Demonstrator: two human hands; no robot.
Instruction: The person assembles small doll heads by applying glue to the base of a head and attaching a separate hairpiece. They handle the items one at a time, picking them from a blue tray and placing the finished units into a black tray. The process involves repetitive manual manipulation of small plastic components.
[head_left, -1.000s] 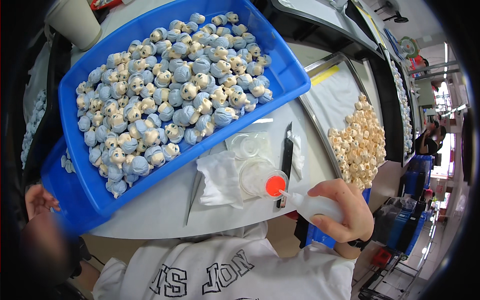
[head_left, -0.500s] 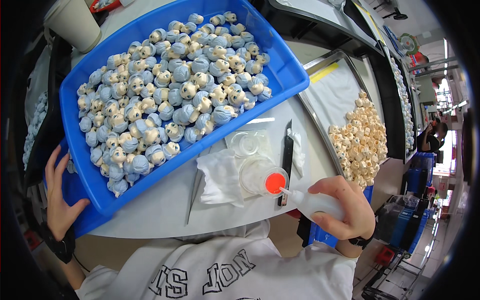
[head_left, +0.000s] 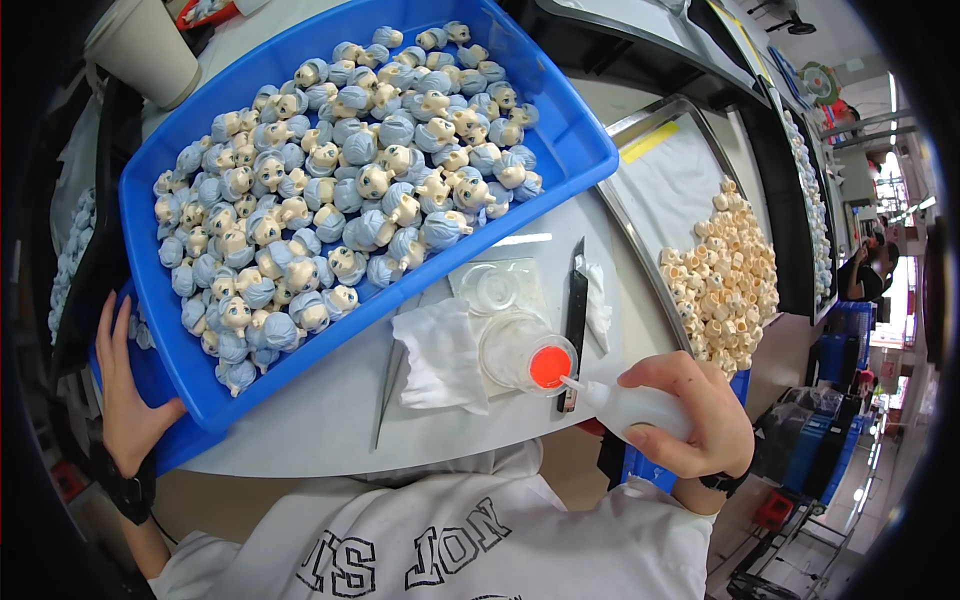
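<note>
My right hand (head_left: 700, 415) is closed around a white squeeze bottle (head_left: 645, 410). The bottle's thin nozzle points left, its tip at the rim of a small clear plastic cup (head_left: 508, 350). A bright orange-red round patch (head_left: 550, 367) shows at the cup's near right end. My left hand (head_left: 130, 400) rests by the lower left corner of a big blue bin (head_left: 450, 262), fingers stretched out and apart, the thumb against the bin's side. Inside the bin lie many small doll heads (head_left: 375, 180) with pale blue hair and painted eyes.
Beside the cup lie a crumpled white cloth (head_left: 440, 355), a black utility knife (head_left: 575, 310) and thin metal tweezers (head_left: 388, 395). A metal tray (head_left: 628, 225) at right holds cream-coloured hollow parts (head_left: 720, 280). A white bucket (head_left: 145, 50) stands far left. Another person (head_left: 868, 270) is in the right background.
Almost nothing differs. My left hand has shifted very slightly right along the bin's corner; the right hand still holds the bottle with its nozzle at the cup.
</note>
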